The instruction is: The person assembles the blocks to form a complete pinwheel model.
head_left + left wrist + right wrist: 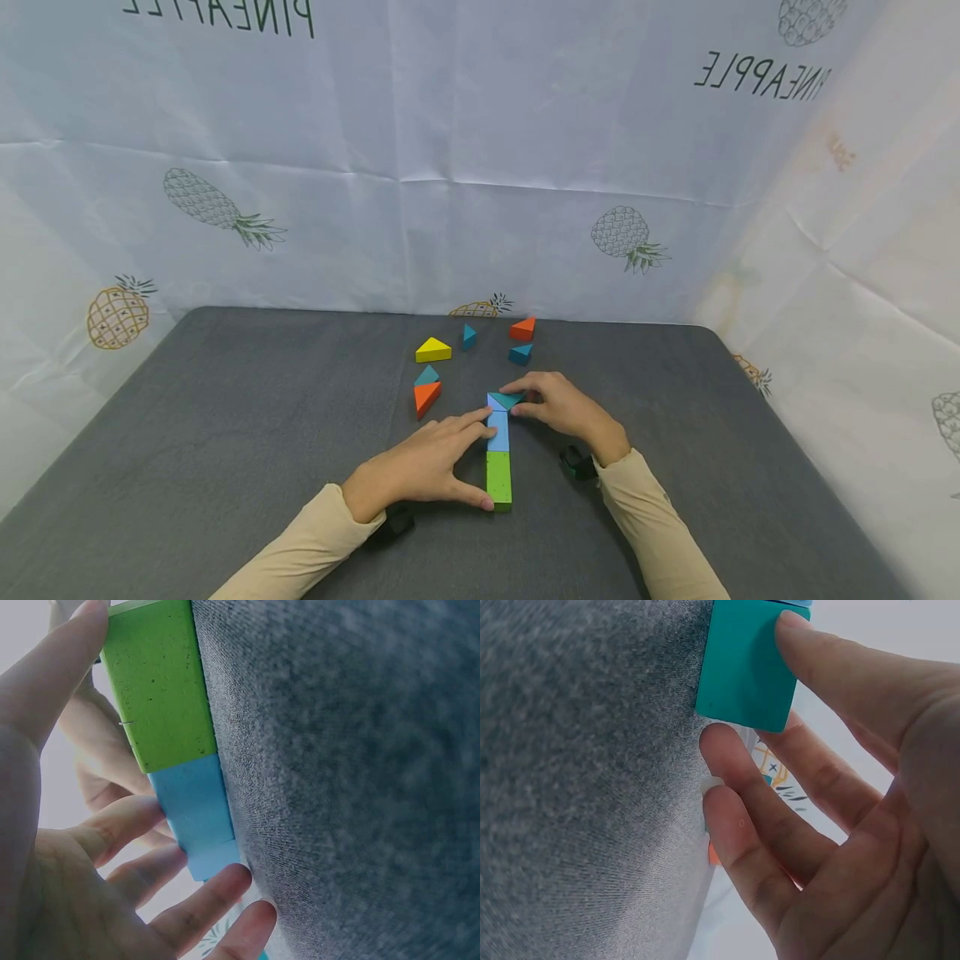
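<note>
A green block [498, 478], a light blue block [498, 431] and a light blue triangular block [494, 402] form a straight row on the table. At the row's far end a teal triangular block [507, 400] lies against the light blue triangle. My right hand [566, 408] pinches this teal block between thumb and index finger; its other fingers extend past it in the right wrist view. My left hand [427, 458] spans the row's left side with fingers spread. Its thumb touches the green block's near end, and its fingertips rest along the light blue block [193, 814].
Behind the row lie an orange triangle [427, 399], a teal one [427, 375], a yellow one [433, 350], a small blue one [468, 336], another blue one [521, 354] and another orange one [522, 329]. A pineapple-print cloth [450, 242] hangs behind the dark grey table [262, 417].
</note>
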`<state>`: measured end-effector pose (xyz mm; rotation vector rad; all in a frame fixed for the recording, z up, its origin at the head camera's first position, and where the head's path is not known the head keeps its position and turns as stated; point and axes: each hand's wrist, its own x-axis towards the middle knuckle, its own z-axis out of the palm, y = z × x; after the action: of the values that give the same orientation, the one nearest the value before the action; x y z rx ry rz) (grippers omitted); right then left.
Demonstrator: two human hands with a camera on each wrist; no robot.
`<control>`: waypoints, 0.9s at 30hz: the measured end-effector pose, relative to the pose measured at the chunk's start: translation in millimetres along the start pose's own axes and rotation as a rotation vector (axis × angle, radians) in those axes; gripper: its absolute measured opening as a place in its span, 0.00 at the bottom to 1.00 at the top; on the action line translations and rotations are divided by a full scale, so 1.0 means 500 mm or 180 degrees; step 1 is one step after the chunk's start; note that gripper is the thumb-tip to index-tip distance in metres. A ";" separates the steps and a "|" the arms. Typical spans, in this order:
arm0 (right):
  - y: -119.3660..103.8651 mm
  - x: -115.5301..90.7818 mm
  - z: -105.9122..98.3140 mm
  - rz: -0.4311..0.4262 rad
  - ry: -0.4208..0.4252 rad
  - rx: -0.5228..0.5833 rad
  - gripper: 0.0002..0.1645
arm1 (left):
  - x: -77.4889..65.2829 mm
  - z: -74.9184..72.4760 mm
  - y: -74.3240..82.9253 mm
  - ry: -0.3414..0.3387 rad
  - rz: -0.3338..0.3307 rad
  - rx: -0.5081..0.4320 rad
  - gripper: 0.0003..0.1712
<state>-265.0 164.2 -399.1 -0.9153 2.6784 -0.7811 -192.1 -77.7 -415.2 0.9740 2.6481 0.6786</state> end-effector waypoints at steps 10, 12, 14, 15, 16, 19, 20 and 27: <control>-0.002 0.001 -0.001 0.0021 -0.0019 -0.0030 0.21 | 0.001 -0.001 0.000 0.0000 0.0010 0.0012 0.52; -0.002 0.001 -0.001 0.0015 -0.0027 -0.0030 0.22 | 0.001 -0.002 0.000 -0.0003 0.0012 0.0009 0.52; -0.002 0.000 -0.002 0.0010 -0.0034 -0.0024 0.21 | 0.000 -0.002 0.001 -0.0009 0.0009 0.0000 0.52; -0.003 -0.001 -0.002 0.0006 -0.0032 -0.0020 0.21 | 0.000 -0.002 0.001 -0.0012 0.0007 -0.0003 0.52; -0.003 -0.001 -0.002 -0.0009 -0.0028 -0.0023 0.20 | 0.000 -0.002 0.001 -0.0015 0.0004 -0.0006 0.52; -0.004 -0.002 0.000 -0.0017 -0.0008 -0.0004 0.19 | 0.000 -0.002 0.001 -0.0019 0.0000 -0.0013 0.52; -0.004 -0.002 0.001 -0.0013 0.0004 -0.0004 0.18 | 0.000 -0.002 0.001 -0.0018 0.0002 -0.0010 0.52; -0.009 0.002 0.009 -0.0002 0.0101 -0.0031 0.18 | -0.001 -0.001 0.000 -0.0015 0.0017 -0.0004 0.52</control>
<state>-262.1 158.5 -400.2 -0.9138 2.7115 -0.7899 -191.8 -78.1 -414.9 0.9813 2.6417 0.6783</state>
